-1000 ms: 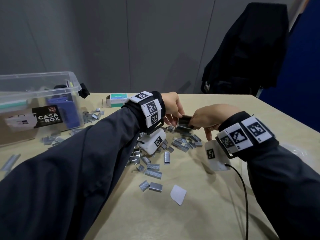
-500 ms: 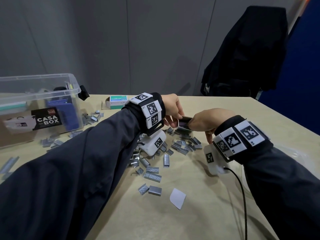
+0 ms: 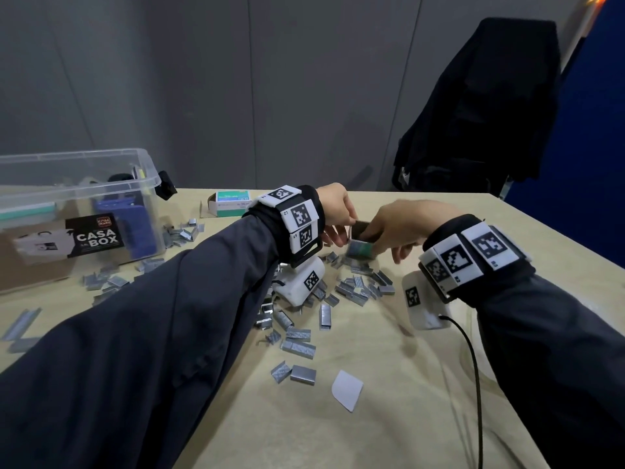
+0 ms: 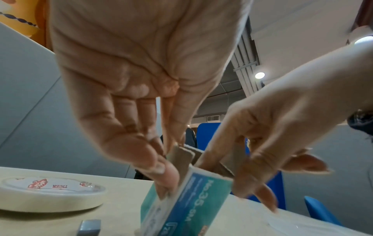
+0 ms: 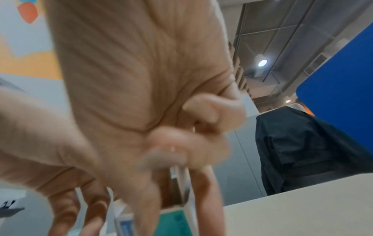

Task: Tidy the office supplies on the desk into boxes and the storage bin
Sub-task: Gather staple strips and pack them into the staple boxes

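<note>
Head view: left hand [image 3: 334,208] and right hand [image 3: 400,225] are both pinching a small teal cardboard staple box [image 3: 361,248] between them, above scattered grey metal staple strips [image 3: 358,287].

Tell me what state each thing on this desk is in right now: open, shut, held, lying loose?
Small staple box: open at the top, held upright between both hands.
Left hand: pinching the box's flap.
Right hand: gripping the box.
Staple strips: lying loose, scattered on the desk.
Second staple box: end flap open, lying on the desk.
Storage bin: lid off, partly filled.
</note>
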The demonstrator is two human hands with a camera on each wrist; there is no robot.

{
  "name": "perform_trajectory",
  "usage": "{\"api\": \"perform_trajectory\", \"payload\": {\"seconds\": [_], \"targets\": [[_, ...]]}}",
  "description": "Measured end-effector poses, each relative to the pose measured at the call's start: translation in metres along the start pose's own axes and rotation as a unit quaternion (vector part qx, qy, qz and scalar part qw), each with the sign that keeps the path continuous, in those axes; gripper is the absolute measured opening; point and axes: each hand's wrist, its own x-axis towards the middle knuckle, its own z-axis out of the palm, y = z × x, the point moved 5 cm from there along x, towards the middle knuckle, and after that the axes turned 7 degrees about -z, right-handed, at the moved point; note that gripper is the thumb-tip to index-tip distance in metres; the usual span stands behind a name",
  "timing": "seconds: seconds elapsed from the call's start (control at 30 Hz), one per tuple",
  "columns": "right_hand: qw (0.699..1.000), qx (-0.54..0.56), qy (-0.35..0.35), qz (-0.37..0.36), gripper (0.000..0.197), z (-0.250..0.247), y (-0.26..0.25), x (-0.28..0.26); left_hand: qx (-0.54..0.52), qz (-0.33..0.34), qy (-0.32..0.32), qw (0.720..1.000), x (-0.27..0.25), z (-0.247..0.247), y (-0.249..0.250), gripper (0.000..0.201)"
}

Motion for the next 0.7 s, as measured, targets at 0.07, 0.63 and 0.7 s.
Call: {"api": "perform_trajectory", "payload": {"seconds": [0.07,0.63,0.7], "targets": [[0.998,0.021,0.056,0.0,0.027,-0.01,0.007,0.004,-0.021,0.001,0.009,1.0,-0.001,-0.006,-0.002,0.023],[0.957,0.084,0.27,-0.064,0.01,-0.046,-0.036,0.013,0.018,-0.081,0.061,0.995,-0.059,-0.115,-0.11,0.027],[0.955,0.165,0.223,-0.102,0.012,-0.043,-0.054,0.019,0.041,-0.102,0.085,0.99,-0.06,-0.129,-0.131,0.024]]}}
